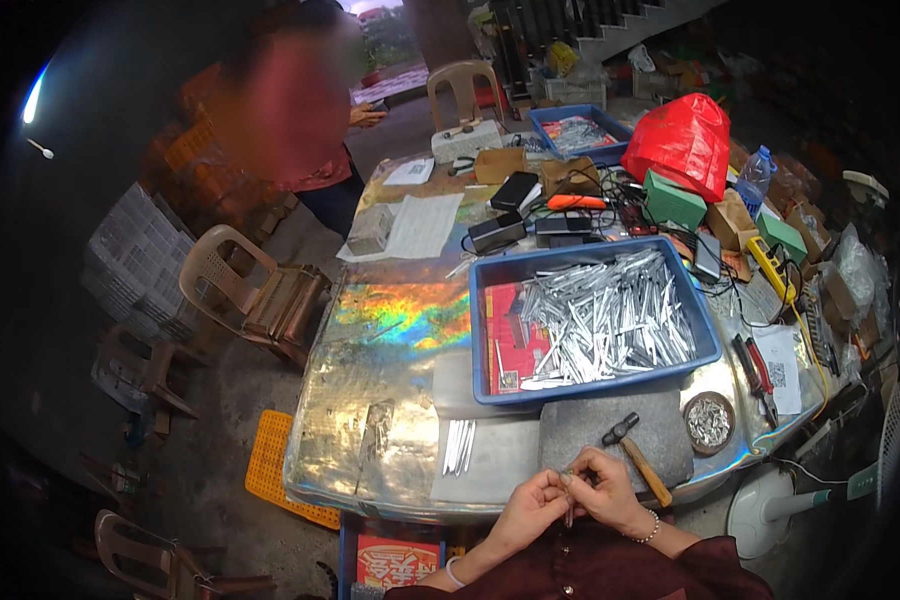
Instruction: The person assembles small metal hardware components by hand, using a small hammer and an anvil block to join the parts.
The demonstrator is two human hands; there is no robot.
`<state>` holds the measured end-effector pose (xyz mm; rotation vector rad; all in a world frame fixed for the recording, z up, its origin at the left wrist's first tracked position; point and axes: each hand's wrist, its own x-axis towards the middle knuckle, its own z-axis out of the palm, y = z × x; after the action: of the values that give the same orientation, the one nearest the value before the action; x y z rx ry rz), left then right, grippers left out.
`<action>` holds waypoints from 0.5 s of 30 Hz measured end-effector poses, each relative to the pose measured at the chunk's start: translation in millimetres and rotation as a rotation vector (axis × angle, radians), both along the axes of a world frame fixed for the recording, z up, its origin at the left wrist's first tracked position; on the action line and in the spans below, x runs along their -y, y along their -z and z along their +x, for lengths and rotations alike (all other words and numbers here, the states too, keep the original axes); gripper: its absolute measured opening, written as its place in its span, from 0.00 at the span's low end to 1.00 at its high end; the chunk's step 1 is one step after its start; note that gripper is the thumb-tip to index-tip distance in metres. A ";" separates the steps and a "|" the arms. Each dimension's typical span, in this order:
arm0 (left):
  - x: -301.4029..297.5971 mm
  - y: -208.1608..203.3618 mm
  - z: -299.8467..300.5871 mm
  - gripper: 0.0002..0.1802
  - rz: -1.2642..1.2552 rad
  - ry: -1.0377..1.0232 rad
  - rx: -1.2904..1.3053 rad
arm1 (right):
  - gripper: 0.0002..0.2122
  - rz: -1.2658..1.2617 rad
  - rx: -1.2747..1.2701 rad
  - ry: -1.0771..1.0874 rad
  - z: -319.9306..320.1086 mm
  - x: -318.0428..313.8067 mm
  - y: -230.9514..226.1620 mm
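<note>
Left hand (532,508) and right hand (606,488) meet over the near edge of a foil-covered table (345,425)

Both hands are together, fingertips drawn in close to one another. Something small and slender seems to show just below them, but it is too small to identify, and I cannot tell which hand grips it. A pale bangle (454,572) circles the left wrist; a beaded bracelet (654,527) circles the right.

Just beyond the hands, a wooden-handled hammer (642,464) lies on a grey slab (576,432), its handle slanting past the slab's near right side. Left of the slab, a few silver metal strips (458,447) lie side by side on a pale grey sheet (505,455). Behind the slab, a blue plastic tray (477,330) holds a large heap of similar strips (620,325), with a red printed sheet (510,330) at its left end. A round bowl (692,440) of small metal pieces (710,420) sits right of the slab, near red-and-black pliers (758,370). Across the table, a red plastic bag (680,145) stands near a clear bottle (755,180).
</note>
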<state>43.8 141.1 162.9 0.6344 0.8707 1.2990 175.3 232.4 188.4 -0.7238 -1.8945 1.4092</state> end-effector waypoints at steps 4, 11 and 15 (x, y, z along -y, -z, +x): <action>0.0 -1.3 0.2 0.05 0.001 0.005 0.003 | 0.07 -0.017 -0.012 0.010 0.4 0.8 2.5; -0.2 -0.4 2.6 0.04 -0.036 -0.012 -0.007 | 0.07 -0.052 -0.001 0.004 0.2 2.3 7.8; 0.0 6.0 2.7 0.04 -0.046 -0.011 0.003 | 0.07 -0.038 0.011 0.004 0.2 2.4 3.0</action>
<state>46.5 141.1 156.9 0.5927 0.9002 1.2858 175.5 230.0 185.3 -0.7542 -1.8780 1.4455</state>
